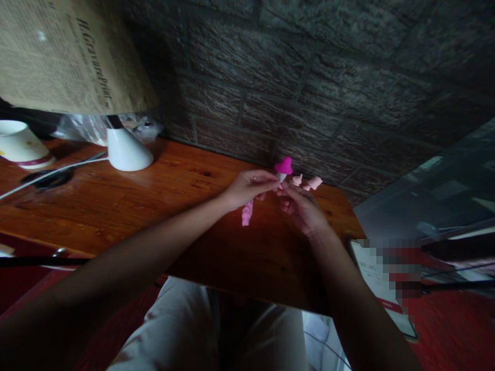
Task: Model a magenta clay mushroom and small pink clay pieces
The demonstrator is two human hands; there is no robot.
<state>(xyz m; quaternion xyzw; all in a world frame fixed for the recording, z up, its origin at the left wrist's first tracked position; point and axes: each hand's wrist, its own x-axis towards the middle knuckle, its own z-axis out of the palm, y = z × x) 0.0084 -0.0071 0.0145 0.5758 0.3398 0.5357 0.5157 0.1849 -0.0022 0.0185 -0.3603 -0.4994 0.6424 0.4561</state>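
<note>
Above the wooden table, my left hand [249, 188] and my right hand [303, 208] meet with closed fingertips at the base of a small clay mushroom [284, 166]. It stands upright, with a bright magenta cap and a pale stem. A bit of pink shows between the fingertips, partly hidden by them. Just below my left hand lies a lumpy strip of pink clay [247, 213]. Behind my right hand, near the wall, sit a small pale pink clay piece [297, 180] and a larger pale pink lump [314, 183].
The wooden table [185, 175] runs along a dark brick-patterned wall [247, 87]. To the left stand a lamp with a white base [129, 149], a paper cup [27, 147], black scissors [50, 178] and a clear plastic bag [83, 129]. A phone-like device [381, 286] is at the right edge.
</note>
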